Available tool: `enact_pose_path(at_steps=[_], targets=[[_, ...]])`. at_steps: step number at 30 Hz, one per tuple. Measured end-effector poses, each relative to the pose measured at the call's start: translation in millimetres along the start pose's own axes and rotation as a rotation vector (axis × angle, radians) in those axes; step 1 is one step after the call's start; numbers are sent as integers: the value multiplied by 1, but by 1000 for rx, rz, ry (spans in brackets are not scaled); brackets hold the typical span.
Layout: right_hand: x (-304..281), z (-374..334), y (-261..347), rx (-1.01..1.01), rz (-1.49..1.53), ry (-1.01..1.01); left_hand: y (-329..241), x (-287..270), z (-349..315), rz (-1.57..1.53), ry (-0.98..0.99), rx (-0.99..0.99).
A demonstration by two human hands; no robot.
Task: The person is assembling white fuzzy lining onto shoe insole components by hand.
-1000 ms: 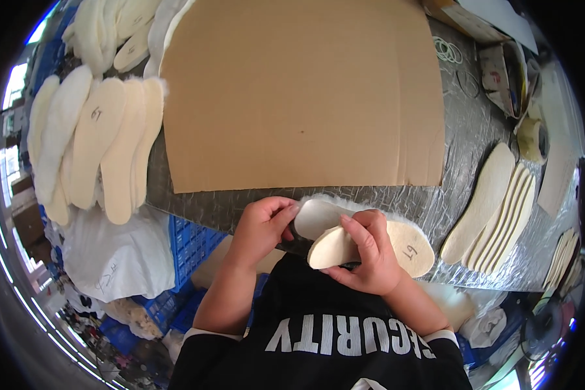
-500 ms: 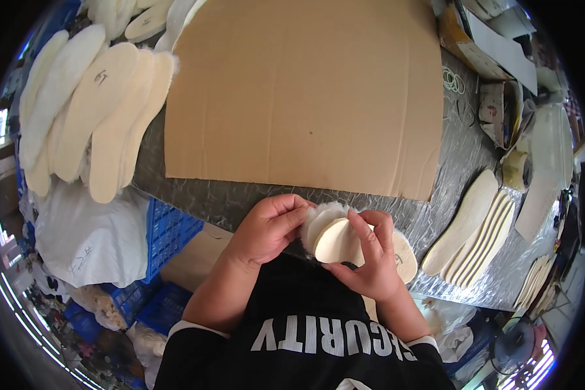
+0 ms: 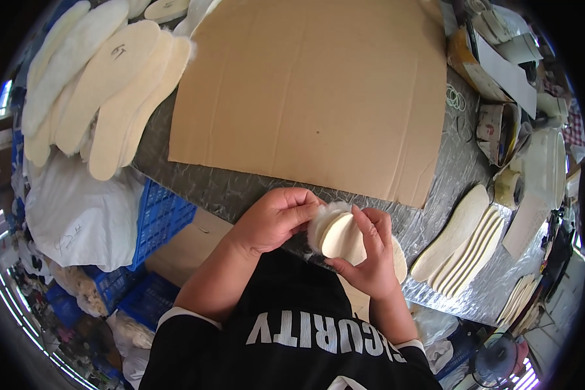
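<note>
A small stack of cream insoles with fluffy white edges [image 3: 340, 239] is between my hands, in front of the table's near edge. My right hand [image 3: 372, 263] is closed around it, thumb below and fingers over the top. With bent fingers my left hand [image 3: 274, 220] pinches the fluffy left edge of the stack. How many insoles are in the stack cannot be made out. One insole's rounded end [image 3: 400, 259] shows beyond my right hand.
A brown cardboard sheet [image 3: 305, 97] lies on the grey table. Large insoles [image 3: 120, 84] are piled at left, above a white sack [image 3: 81, 218] and blue crate [image 3: 162, 224]. At right are a row of insoles [image 3: 465, 253], a tape roll [image 3: 508, 188] and boxes [image 3: 497, 133].
The whole view has shifted and turned slightly. My left fingers still pinch the fluffy edge, and the insoles in my right hand appear slightly more turned.
</note>
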State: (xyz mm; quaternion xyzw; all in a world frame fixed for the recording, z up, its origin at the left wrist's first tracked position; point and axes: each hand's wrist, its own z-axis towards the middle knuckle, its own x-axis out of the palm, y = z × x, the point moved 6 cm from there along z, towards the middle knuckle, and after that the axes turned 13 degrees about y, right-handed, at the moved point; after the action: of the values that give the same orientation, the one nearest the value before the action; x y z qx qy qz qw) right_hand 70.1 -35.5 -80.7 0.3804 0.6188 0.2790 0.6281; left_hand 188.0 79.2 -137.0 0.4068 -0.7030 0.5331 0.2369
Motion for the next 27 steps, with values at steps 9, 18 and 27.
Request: enact_pose_path(at_steps=[9, 18, 27], targets=[[-1, -2, -3, 19, 19, 12, 1, 5, 2, -5, 29, -24], [-3, -5, -5, 2, 24, 1, -1, 12, 3, 49, -1, -25], [2, -10, -10, -12, -15, -54, -8, 23, 2, 336, -18, -5]])
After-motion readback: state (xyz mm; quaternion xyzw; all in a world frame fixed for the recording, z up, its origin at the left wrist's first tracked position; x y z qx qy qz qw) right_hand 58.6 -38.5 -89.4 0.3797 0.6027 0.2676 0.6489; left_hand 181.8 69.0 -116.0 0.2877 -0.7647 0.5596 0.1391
